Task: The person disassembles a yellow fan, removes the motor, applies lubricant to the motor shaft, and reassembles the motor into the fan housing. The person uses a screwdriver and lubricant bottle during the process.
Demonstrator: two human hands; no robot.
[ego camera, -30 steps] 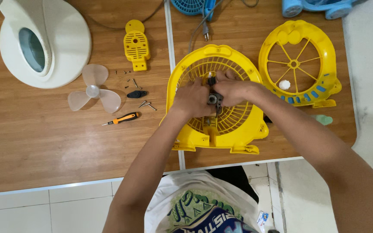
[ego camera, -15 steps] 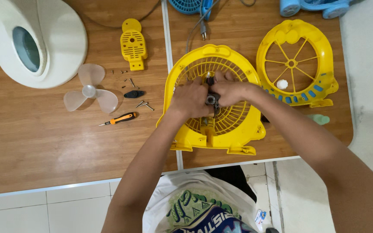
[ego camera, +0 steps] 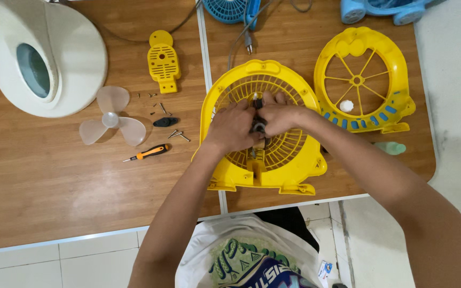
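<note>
At the far left of the wooden tabletop point(ego camera: 44, 181) a white round fan base point(ego camera: 49, 58) is seen, with a clear fan blade point(ego camera: 112, 120) beside it and an orange-handled screwdriver point(ego camera: 148, 153) just below loose screws point(ego camera: 177, 134). A small yellow cover point(ego camera: 164, 61) lies above them. Further right, the yellow fan housing point(ego camera: 289, 165) is laid flat near the front edge. The left hand point(ego camera: 232, 127) and the right hand point(ego camera: 279, 114) are curled together over the small dark motor point(ego camera: 257, 127) at its centre, which is pinched between the fingers. A second yellow grille point(ego camera: 366, 80) is placed at the right.
</note>
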